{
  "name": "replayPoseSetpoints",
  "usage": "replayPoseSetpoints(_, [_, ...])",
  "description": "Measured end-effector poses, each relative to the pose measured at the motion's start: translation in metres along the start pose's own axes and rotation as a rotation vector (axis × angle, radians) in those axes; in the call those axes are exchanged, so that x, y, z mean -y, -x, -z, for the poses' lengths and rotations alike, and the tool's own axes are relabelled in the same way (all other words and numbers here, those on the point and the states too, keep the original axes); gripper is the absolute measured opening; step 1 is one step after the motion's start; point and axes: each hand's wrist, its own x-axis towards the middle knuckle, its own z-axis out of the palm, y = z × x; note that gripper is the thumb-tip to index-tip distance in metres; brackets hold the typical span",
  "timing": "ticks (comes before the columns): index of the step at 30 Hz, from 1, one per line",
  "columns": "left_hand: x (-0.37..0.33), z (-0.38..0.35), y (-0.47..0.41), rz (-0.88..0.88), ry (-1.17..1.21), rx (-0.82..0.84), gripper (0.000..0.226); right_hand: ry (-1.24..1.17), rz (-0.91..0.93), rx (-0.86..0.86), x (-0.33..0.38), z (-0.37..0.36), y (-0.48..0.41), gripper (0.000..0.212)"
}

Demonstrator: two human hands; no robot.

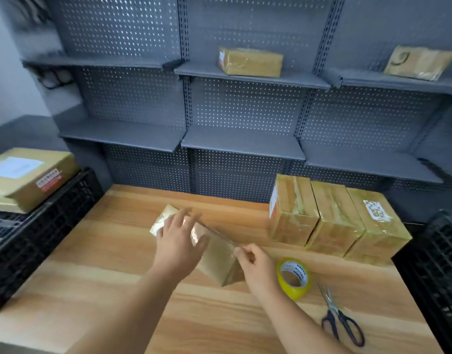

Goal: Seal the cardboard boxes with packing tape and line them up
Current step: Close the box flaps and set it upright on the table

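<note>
Left hand (179,241), flat and spread, pins the box (217,263) mid-frame so the right hand (258,264) can pinch the tape strip (219,235) taut, I reckon.

Single view, head-worn, wide-angle. Looks forward and down across wooden table (117,264); near edge falls at frame bottom. Faces grey pegboard shelving (240,144) behind table's far edge. Close range: forearms enter from bottom, left hand (177,241) and right hand (258,267) near frame centre. Black crate (41,226) clipped at left edge, second crate (437,277) at right. Shelf lines bow toward the corners.
</note>
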Motion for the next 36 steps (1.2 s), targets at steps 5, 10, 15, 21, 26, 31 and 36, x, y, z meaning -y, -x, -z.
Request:
replayPoseSetpoints(5, [-0.020,-0.015,0.018,-0.104,-0.075,0.373,0.088,-0.018,-0.095,-0.024,0.012,0.004,-0.006,0.027])
replayPoseSetpoints(10, [-0.024,-0.030,-0.003,-0.323,-0.154,0.369,0.063,-0.235,-0.321,0.064,0.003,0.001,-0.007,0.033])
replayPoseSetpoints(15, [-0.006,-0.036,-0.010,-0.387,-0.014,0.397,0.060,-0.362,-0.311,0.210,0.000,0.005,-0.008,0.013])
replayPoseSetpoints(21, [0.013,-0.025,-0.006,-0.358,0.032,0.374,0.067,-0.427,-0.313,0.237,0.016,-0.013,-0.019,0.020])
replayPoseSetpoints(26, [0.033,-0.024,-0.009,-0.355,0.036,0.383,0.068,-0.211,-0.157,0.183,0.018,-0.034,-0.023,0.029])
replayPoseSetpoints(31, [0.031,-0.034,-0.029,-0.425,0.079,0.378,0.065,-0.127,-0.020,0.181,0.018,-0.018,-0.024,0.043])
replayPoseSetpoints(36, [0.039,-0.042,-0.042,-0.438,0.157,0.367,0.062,0.289,0.305,-0.087,0.008,-0.019,-0.026,0.022])
